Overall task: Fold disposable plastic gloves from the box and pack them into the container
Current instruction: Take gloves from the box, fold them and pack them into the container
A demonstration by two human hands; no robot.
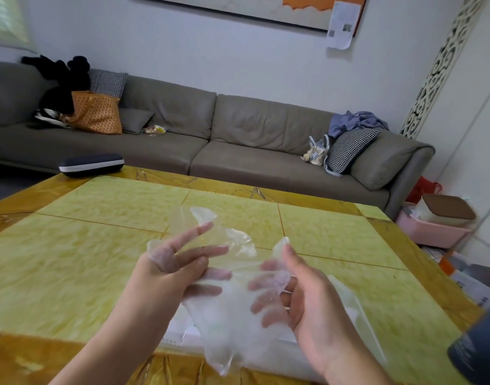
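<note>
- A clear plastic glove (227,309) is hanging between the two hands above the tabletop (99,245), its long axis running from the near edge of the tabletop away toward the sofa (238,140).
- Its wide cuff end is drooping down toward the near edge, while its thin finger parts are pointing up and away, toward the sofa.
- The left hand (177,270) is holding the left side of the glove, with thumb and lower fingers curling onto the film and two fingers stretching out straight.
- The right hand (291,290) is holding the right side of the glove, thumb pointing up, curled fingers showing through the plastic.
- The film is so clear and crumpled that its edges are blurring into the tabletop; how many layers are hanging there is hard to tell.
- Under the glove, near the front edge of the tabletop, a flat white box (182,329) is lying mostly hidden by the glove and the hands.
- Just right of the glove, a clear thing with a slanted edge (349,298) is lying on the tabletop; what it is cannot be told.
- A dark cylinder (480,348) is standing at the right of the tabletop, cut off by the picture's border.
- A dark case (91,164) is resting on the far left corner of the tabletop, in front of the sofa.
</note>
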